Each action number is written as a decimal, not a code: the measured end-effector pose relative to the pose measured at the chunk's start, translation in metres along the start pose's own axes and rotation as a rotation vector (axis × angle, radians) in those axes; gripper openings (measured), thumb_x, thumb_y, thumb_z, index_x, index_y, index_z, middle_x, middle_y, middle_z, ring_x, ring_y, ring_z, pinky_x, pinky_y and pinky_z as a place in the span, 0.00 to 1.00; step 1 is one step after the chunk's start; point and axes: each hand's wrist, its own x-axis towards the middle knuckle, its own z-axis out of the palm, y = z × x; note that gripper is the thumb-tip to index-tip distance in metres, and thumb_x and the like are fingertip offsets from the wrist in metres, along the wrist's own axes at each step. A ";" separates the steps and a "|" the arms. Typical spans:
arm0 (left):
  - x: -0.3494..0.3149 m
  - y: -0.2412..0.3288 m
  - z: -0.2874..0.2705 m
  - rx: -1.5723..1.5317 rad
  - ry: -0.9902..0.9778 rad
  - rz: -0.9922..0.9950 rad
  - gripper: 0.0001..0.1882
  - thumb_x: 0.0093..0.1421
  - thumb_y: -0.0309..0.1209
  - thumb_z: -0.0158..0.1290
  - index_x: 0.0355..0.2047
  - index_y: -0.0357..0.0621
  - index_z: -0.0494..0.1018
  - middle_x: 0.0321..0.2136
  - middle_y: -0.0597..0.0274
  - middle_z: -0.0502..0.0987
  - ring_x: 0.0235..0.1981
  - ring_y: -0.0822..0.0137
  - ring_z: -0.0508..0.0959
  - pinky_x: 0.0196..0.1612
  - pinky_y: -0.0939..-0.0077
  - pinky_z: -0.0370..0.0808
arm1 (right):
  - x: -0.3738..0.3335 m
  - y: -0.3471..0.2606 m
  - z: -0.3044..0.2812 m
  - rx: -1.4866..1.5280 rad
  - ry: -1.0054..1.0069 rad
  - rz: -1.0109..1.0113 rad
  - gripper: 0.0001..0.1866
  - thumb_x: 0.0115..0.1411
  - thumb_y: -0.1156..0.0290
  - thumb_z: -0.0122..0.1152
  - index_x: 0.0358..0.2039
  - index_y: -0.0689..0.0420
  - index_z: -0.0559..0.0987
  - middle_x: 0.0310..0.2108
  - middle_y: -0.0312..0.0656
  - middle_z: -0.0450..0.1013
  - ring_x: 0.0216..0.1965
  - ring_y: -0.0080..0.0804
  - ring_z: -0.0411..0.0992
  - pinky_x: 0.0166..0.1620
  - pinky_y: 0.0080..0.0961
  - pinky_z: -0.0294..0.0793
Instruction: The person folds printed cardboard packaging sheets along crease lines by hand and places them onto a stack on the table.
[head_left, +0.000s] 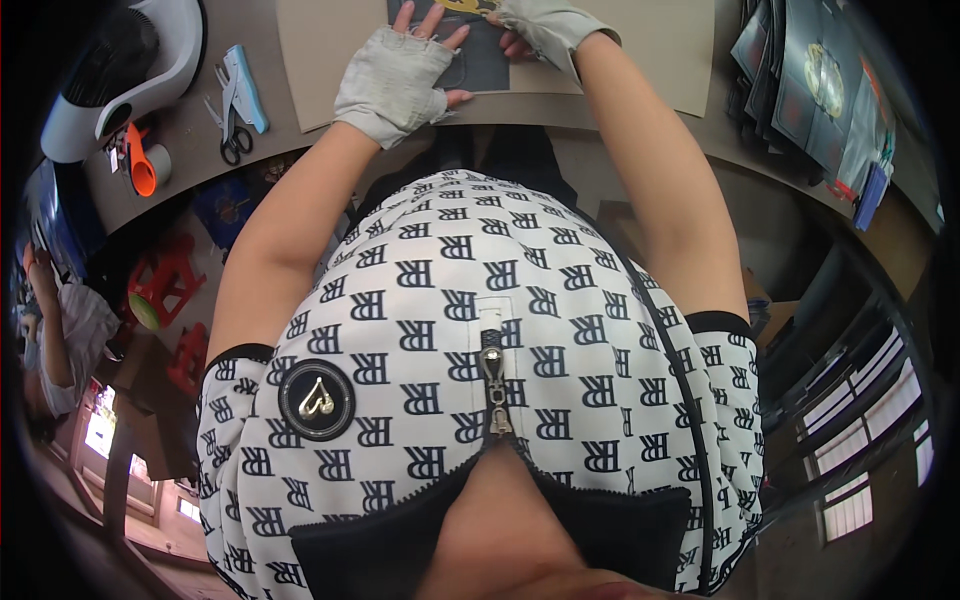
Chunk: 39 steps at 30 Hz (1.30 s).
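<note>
My left hand [395,85], in a pale fingerless glove, lies with its fingers spread on a dark grey flat piece [485,65]. A yellow patterned shape [468,5] shows on that piece at the top edge of the view. At its right side is my right hand [550,30], gloved the same way, with the fingers curled in and the fingertips by the yellow shape. Whatever those fingers pinch is hidden by the glove. Under both hands is a beige board [640,75] on the table.
At left on the table are a white machine with a black part [150,70], a light blue plier-like tool [240,90], black-handled scissors [236,145] and an orange tape dispenser [142,165]. Dark printed packages [815,80] are stacked at right. Another person [75,330] and red stools [165,280] are at far left.
</note>
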 end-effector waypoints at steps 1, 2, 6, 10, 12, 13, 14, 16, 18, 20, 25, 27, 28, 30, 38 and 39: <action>0.000 -0.001 0.003 0.025 0.015 -0.006 0.47 0.55 0.62 0.62 0.68 0.48 0.70 0.69 0.39 0.67 0.70 0.33 0.64 0.72 0.49 0.63 | -0.001 0.000 0.000 0.027 -0.006 -0.022 0.19 0.70 0.56 0.60 0.33 0.60 0.82 0.26 0.50 0.81 0.21 0.41 0.80 0.23 0.36 0.77; 0.001 -0.001 0.006 0.050 0.031 -0.012 0.47 0.55 0.62 0.62 0.69 0.48 0.70 0.70 0.39 0.66 0.71 0.33 0.64 0.72 0.49 0.63 | -0.001 -0.001 0.001 0.054 -0.014 -0.045 0.19 0.70 0.56 0.59 0.33 0.60 0.83 0.26 0.50 0.81 0.22 0.41 0.80 0.23 0.36 0.77; 0.002 0.001 0.012 0.058 0.036 -0.014 0.47 0.56 0.63 0.61 0.69 0.47 0.70 0.71 0.39 0.65 0.71 0.33 0.62 0.72 0.49 0.62 | -0.009 -0.003 0.002 -0.011 0.006 -0.071 0.19 0.71 0.56 0.57 0.33 0.60 0.83 0.27 0.50 0.82 0.23 0.41 0.81 0.25 0.37 0.79; 0.004 0.003 0.013 0.066 0.014 -0.032 0.48 0.56 0.63 0.61 0.70 0.46 0.69 0.71 0.39 0.64 0.72 0.33 0.61 0.73 0.49 0.60 | 0.005 0.002 0.003 -0.184 0.032 -0.146 0.21 0.71 0.56 0.56 0.34 0.61 0.85 0.29 0.50 0.83 0.25 0.41 0.82 0.28 0.38 0.81; 0.006 0.007 0.012 0.074 0.007 -0.037 0.48 0.56 0.63 0.60 0.70 0.46 0.69 0.72 0.39 0.63 0.73 0.34 0.60 0.73 0.50 0.60 | 0.012 0.008 0.001 -0.288 0.038 -0.177 0.21 0.71 0.56 0.56 0.35 0.61 0.85 0.29 0.51 0.83 0.26 0.42 0.83 0.29 0.38 0.82; 0.005 0.008 0.008 0.084 -0.014 -0.045 0.48 0.57 0.63 0.60 0.70 0.46 0.69 0.72 0.40 0.63 0.73 0.34 0.60 0.73 0.50 0.60 | 0.012 0.007 0.002 -0.353 0.037 -0.222 0.21 0.71 0.56 0.56 0.36 0.62 0.86 0.30 0.52 0.84 0.27 0.42 0.83 0.30 0.39 0.83; 0.005 0.009 0.006 0.093 -0.035 -0.053 0.48 0.57 0.63 0.59 0.70 0.46 0.69 0.72 0.40 0.63 0.73 0.35 0.60 0.73 0.51 0.59 | 0.011 0.006 0.003 -0.419 0.037 -0.267 0.22 0.71 0.56 0.56 0.37 0.63 0.86 0.30 0.52 0.84 0.28 0.43 0.84 0.31 0.40 0.83; 0.006 0.010 0.005 0.112 -0.048 -0.053 0.48 0.57 0.63 0.59 0.70 0.46 0.69 0.72 0.40 0.63 0.73 0.35 0.60 0.73 0.51 0.60 | 0.011 0.005 0.006 -0.331 0.034 -0.225 0.22 0.72 0.56 0.56 0.37 0.63 0.86 0.30 0.53 0.84 0.28 0.43 0.84 0.31 0.40 0.83; 0.006 0.009 0.008 0.131 -0.060 -0.053 0.47 0.57 0.63 0.59 0.70 0.46 0.69 0.72 0.41 0.63 0.73 0.35 0.60 0.73 0.51 0.60 | 0.010 0.004 0.007 -0.244 0.032 -0.183 0.22 0.72 0.56 0.56 0.38 0.64 0.86 0.30 0.53 0.84 0.28 0.43 0.83 0.31 0.40 0.83; 0.006 0.008 0.012 0.155 -0.012 -0.045 0.47 0.58 0.63 0.59 0.70 0.46 0.69 0.72 0.41 0.63 0.73 0.36 0.60 0.73 0.50 0.59 | 0.011 0.007 0.007 -0.138 0.024 -0.175 0.20 0.71 0.58 0.57 0.36 0.64 0.86 0.29 0.53 0.83 0.26 0.43 0.82 0.31 0.40 0.83; 0.007 0.010 0.005 0.084 -0.062 -0.056 0.47 0.58 0.62 0.59 0.70 0.47 0.68 0.72 0.40 0.63 0.73 0.35 0.60 0.73 0.49 0.60 | 0.009 0.010 0.008 0.006 0.018 -0.175 0.19 0.70 0.59 0.58 0.34 0.62 0.85 0.25 0.50 0.80 0.25 0.42 0.80 0.30 0.39 0.82; 0.003 0.008 0.006 0.073 -0.062 -0.071 0.47 0.58 0.62 0.59 0.70 0.47 0.68 0.72 0.40 0.63 0.73 0.35 0.60 0.73 0.49 0.60 | 0.006 0.006 0.013 0.027 0.020 -0.160 0.18 0.70 0.60 0.57 0.32 0.62 0.85 0.24 0.50 0.80 0.24 0.41 0.80 0.29 0.39 0.81; 0.004 0.008 0.006 0.067 -0.055 -0.065 0.46 0.58 0.61 0.60 0.70 0.48 0.68 0.72 0.40 0.63 0.73 0.34 0.60 0.73 0.49 0.60 | 0.006 0.006 0.012 0.009 0.013 -0.172 0.17 0.69 0.62 0.57 0.32 0.61 0.85 0.24 0.50 0.80 0.24 0.41 0.80 0.29 0.39 0.81; 0.005 0.009 0.005 0.060 -0.047 -0.060 0.46 0.57 0.61 0.60 0.70 0.48 0.68 0.71 0.40 0.64 0.73 0.34 0.60 0.73 0.49 0.60 | 0.004 0.007 0.008 -0.011 0.008 -0.184 0.16 0.68 0.63 0.57 0.31 0.61 0.85 0.24 0.49 0.80 0.23 0.41 0.79 0.28 0.39 0.80; 0.007 0.011 0.001 0.039 -0.056 -0.057 0.45 0.57 0.60 0.61 0.69 0.48 0.69 0.71 0.40 0.64 0.72 0.34 0.61 0.72 0.48 0.62 | 0.008 0.006 0.002 -0.912 0.037 -0.471 0.15 0.66 0.65 0.55 0.32 0.58 0.87 0.30 0.51 0.84 0.30 0.43 0.84 0.34 0.40 0.82; 0.008 0.011 0.000 0.038 -0.056 -0.056 0.45 0.57 0.60 0.61 0.69 0.48 0.69 0.71 0.40 0.64 0.72 0.34 0.61 0.72 0.48 0.62 | 0.007 0.007 0.001 -0.912 0.037 -0.469 0.15 0.66 0.65 0.55 0.32 0.58 0.87 0.30 0.51 0.84 0.30 0.43 0.84 0.34 0.40 0.82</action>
